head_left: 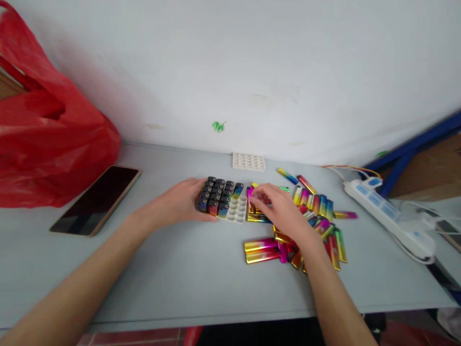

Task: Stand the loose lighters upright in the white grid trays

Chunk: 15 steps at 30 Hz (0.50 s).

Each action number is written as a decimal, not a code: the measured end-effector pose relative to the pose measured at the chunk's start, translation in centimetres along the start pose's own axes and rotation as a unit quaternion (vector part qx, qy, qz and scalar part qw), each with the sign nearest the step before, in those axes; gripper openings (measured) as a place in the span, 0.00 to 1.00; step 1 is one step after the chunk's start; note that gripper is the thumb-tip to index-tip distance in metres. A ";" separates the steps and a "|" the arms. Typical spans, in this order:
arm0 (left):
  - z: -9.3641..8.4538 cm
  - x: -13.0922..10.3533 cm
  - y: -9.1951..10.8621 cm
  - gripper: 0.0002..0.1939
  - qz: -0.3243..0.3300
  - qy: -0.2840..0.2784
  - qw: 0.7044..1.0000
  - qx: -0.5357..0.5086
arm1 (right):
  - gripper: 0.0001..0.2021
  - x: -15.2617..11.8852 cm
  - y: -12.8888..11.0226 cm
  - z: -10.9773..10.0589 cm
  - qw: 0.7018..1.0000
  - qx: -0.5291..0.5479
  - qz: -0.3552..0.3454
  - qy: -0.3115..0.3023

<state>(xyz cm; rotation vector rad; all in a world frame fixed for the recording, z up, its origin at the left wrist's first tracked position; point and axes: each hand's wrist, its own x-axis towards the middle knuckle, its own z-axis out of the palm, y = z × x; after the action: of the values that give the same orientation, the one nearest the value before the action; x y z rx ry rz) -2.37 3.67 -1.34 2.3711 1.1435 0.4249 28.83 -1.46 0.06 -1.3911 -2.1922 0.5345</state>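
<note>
A white tray with rounded pockets [236,211] lies mid-table. Black-topped lighters with shiny coloured bodies [215,194] stand upright in its left part, and pockets on its right are bare. Around the tray's left end is my left hand [182,202], with thumb in front and fingers behind, steadying it. My right hand [279,206] is just right of the tray, its fingertips closed on a magenta and gold lighter [250,193]. Under and beside that hand spreads a loose pile of metallic lighters [320,226], partly hidden by the wrist.
A second white tray [248,162] lies near the wall. To the left are a phone [97,199] and a big red plastic bag [54,129]. On the right, a white power strip [391,218] with cables lies near a blue frame [406,163]. The table's front edge runs below.
</note>
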 end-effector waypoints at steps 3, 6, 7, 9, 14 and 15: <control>-0.1 0.0 0.1 0.33 0.004 0.003 1.000 -0.007 | 0.05 -1.1 0.7 -2.7 0.996 0.019 0.035 -0.080; -0.2 0.0 0.2 0.34 0.003 0.005 1.000 -0.017 | 0.02 -1.9 1.1 -3.9 0.988 0.006 0.060 -0.144; -0.2 -0.1 0.2 0.34 0.004 0.004 1.000 -0.019 | 0.03 -2.0 1.0 -4.0 0.986 -0.007 0.063 -0.154; -0.2 -0.1 0.1 0.35 0.005 0.003 1.000 -0.018 | 0.06 -2.2 0.8 -3.7 0.983 -0.040 0.069 -0.167; -0.2 -0.1 0.2 0.36 -0.001 -0.002 1.000 -0.017 | 0.06 -2.3 0.1 -3.1 0.981 -0.059 0.066 -0.172; -0.2 -0.1 0.2 0.36 -0.003 -0.004 1.000 -0.018 | 0.06 -2.3 0.1 -3.2 0.983 -0.046 0.063 -0.164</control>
<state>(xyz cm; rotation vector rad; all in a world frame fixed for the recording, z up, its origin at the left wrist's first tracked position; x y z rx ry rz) -2.38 3.56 -1.04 2.3363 1.1302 0.4295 31.66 -3.31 2.12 -1.5947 -2.4219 0.7649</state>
